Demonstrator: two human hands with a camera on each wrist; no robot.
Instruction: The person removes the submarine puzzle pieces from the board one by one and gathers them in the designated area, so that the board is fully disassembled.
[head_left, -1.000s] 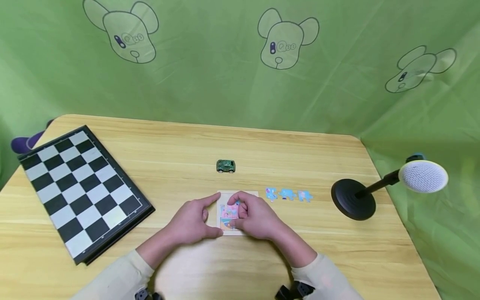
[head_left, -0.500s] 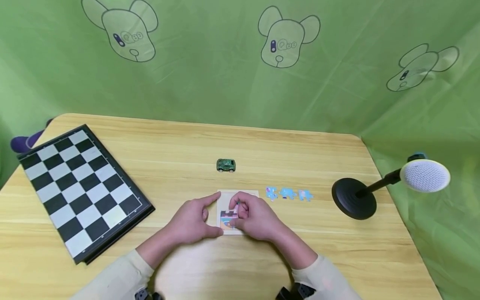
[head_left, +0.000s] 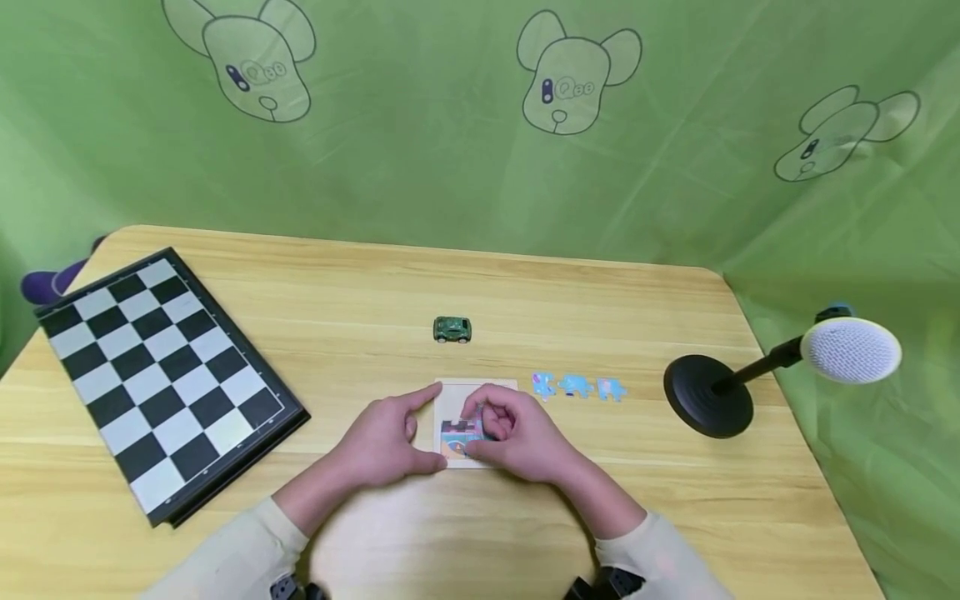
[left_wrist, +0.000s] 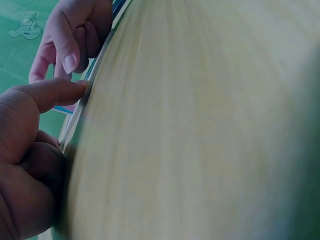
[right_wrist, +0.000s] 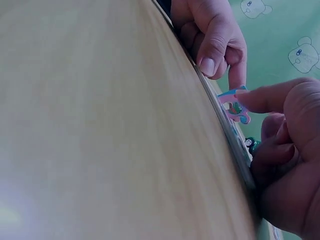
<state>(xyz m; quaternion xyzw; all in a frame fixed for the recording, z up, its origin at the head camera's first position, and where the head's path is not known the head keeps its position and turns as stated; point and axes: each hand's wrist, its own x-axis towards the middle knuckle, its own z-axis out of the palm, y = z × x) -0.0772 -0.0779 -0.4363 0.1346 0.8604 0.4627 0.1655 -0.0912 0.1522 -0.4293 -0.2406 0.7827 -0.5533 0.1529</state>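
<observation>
The right hand (head_left: 517,433) is pinching a puzzle piece (right_wrist: 233,104) between thumb and forefinger and lifting one edge of it up off the puzzle tray (head_left: 491,389); the right wrist view is showing the piece tilted, with the fingertip on its upper edge. The left hand (head_left: 386,442) is bracing the tray from its left side, forefinger stretched along the far left corner, thumb pressing the near edge, fingers otherwise relaxed and gripping nothing. The tray is lying flat between the two hands on the wooden table (head_left: 360,300), near its front edge. Three loose blue pieces (head_left: 575,387) are lying in a row just right of the tray. A small green toy car (head_left: 452,330) is sitting beyond the tray. A chessboard (head_left: 161,371) is lying far left, and a black-based microphone stand (head_left: 708,396) is standing far right.
</observation>
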